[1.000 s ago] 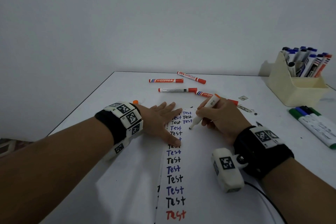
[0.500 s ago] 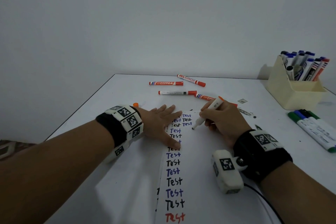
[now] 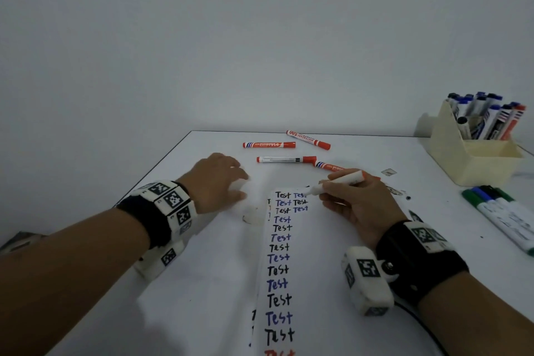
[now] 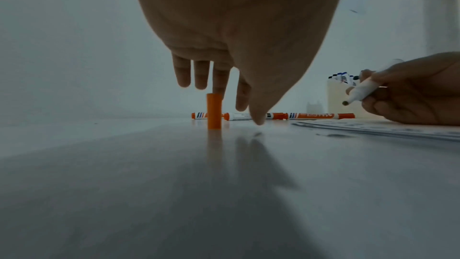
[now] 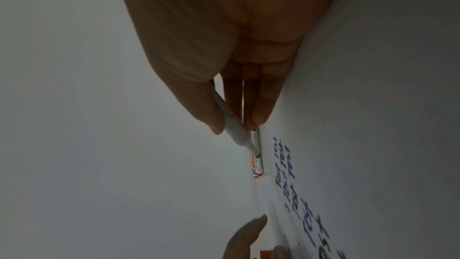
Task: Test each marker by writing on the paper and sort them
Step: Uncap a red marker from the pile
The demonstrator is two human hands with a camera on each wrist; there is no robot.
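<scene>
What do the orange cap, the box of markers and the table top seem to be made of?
Orange cap: likely plastic, smooth, evenly coloured, standing upright.
Box: probably matte cream plastic, with thick, plain walls.
Table top: a hard, glossy white surface, maybe laminate; it mirrors the cap and the left hand's fingers.

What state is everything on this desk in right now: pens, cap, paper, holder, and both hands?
Marker in hand: uncapped, tip lifted just above the paper.
Orange cap: off, standing upright on the table.
Paper: flat, covered with rows of "Test".
Right hand: grips the marker.
Left hand: fingers spread, reaching down over the cap, holding nothing.
Red markers: capped, lying flat.
Cream holder: upright, holding capped markers.
Green and blue markers: lying flat.
</scene>
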